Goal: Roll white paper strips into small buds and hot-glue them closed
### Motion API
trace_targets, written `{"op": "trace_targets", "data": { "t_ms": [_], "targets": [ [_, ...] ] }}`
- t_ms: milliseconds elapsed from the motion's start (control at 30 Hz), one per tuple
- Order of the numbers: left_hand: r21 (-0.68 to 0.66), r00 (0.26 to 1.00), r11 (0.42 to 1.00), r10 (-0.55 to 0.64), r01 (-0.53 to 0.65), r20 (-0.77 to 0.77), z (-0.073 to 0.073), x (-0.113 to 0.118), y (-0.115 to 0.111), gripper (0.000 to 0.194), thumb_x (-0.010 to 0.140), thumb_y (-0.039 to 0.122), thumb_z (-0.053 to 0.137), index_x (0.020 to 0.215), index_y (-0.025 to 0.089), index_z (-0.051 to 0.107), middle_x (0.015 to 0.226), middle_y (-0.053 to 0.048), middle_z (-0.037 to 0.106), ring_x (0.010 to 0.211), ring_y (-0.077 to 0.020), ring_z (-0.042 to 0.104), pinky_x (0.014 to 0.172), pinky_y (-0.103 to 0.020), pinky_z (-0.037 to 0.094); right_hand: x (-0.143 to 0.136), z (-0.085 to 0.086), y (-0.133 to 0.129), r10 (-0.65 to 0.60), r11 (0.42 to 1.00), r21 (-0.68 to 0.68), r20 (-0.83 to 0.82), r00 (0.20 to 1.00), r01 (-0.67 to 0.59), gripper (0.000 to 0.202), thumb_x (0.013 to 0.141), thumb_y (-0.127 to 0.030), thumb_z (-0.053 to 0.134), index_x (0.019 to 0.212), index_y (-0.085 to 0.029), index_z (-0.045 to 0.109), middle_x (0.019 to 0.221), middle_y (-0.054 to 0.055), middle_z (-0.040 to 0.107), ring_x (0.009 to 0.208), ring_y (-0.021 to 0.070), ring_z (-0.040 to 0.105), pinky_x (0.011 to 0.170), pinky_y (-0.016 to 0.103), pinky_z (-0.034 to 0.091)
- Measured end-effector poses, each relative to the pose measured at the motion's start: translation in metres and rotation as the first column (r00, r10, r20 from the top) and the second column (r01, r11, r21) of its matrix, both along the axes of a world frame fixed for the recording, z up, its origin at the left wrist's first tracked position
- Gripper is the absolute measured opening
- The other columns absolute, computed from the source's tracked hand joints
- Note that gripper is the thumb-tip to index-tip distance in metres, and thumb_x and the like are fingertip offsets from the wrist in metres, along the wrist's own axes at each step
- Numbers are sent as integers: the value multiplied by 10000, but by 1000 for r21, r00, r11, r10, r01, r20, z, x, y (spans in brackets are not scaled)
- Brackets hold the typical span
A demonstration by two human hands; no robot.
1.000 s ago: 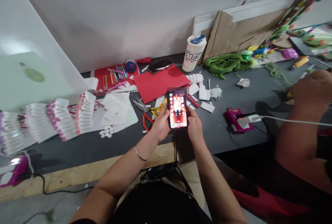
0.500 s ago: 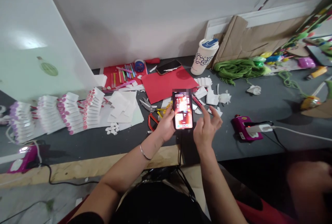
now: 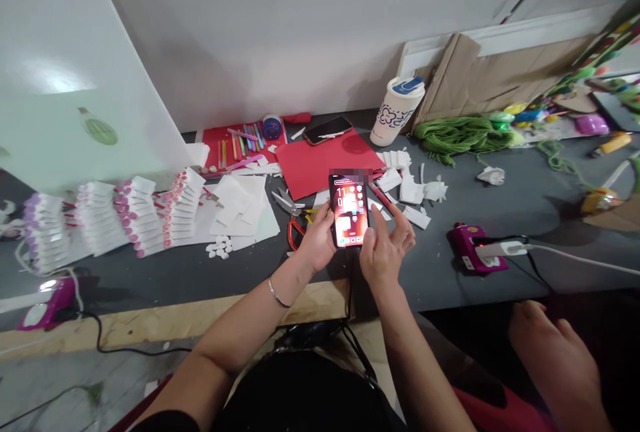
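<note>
My left hand [image 3: 320, 239] is closed around the left side of a smartphone [image 3: 352, 215], whose lit screen shows a clock and several app icons. Beside the phone's right edge is my right hand [image 3: 384, 245], fingers apart and thumb close to the lower corner; whether it touches the phone I cannot tell. A thin red stick [image 3: 379, 193] lies by my right fingertips among white paper scraps [image 3: 416, 216]. Just left of the phone are scissors [image 3: 286, 203] and red-handled pliers [image 3: 295, 233], partly hidden by my left hand. Red paper [image 3: 320, 165] lies behind the phone.
Fanned white paper pieces with pink and purple ends [image 3: 137, 215] line the left. A second phone [image 3: 327, 131], a lidded cup [image 3: 397, 112] and green yarn [image 3: 460, 139] stand at the back. A purple power socket [image 3: 475, 249] sits right. Another person's hand [image 3: 555, 359] is at lower right.
My right hand has moved left, closer to the phone's edge. The phone has shifted slightly left. The other person's hand at lower right has come further into view.
</note>
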State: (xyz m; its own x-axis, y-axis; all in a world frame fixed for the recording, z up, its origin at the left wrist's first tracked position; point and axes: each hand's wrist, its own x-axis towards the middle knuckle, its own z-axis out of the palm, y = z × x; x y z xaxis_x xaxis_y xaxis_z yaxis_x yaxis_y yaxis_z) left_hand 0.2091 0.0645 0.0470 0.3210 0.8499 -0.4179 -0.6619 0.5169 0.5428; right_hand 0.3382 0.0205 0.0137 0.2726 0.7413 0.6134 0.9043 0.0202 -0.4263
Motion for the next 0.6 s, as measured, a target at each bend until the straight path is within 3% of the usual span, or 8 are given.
{"op": "trace_targets", "data": {
  "t_ms": [233,400,500,600],
  "targets": [
    [-12,1000,1000,15,-15,21,0,2,1,494,973,254,627,1452,289,513,1289,-77,709,1153,-253,695,1071,-475,522,-6,1,-6,7,1000,25,55,998,-8,404,1044,-328,404,1288,-184,691,1417,155,525,1308,289,460,1075,456,351],
    [-45,997,997,66,-64,28,4,6,1,400,1006,264,570,1405,231,558,1223,-94,733,1152,-239,697,1090,-419,508,-14,6,-15,265,963,13,92,960,-268,378,1047,-317,398,1225,-278,729,1431,72,543,1376,261,425,1114,423,321],
    [-76,997,997,31,-26,66,7,6,2,382,1018,362,561,1374,227,578,1224,-105,732,1161,-264,694,1073,-444,522,-9,5,-15,162,985,53,65,985,-165,422,1050,-333,365,1310,-245,685,1435,102,540,1358,267,442,1112,444,322],
    [-101,997,995,5,3,82,7,5,3,381,1044,417,491,1366,233,575,1196,-102,738,1125,-269,710,1054,-479,534,-3,1,-13,47,999,11,66,997,-48,463,1047,-365,361,1383,-213,641,1446,145,524,1343,291,445,1102,482,330]
  ]
}}
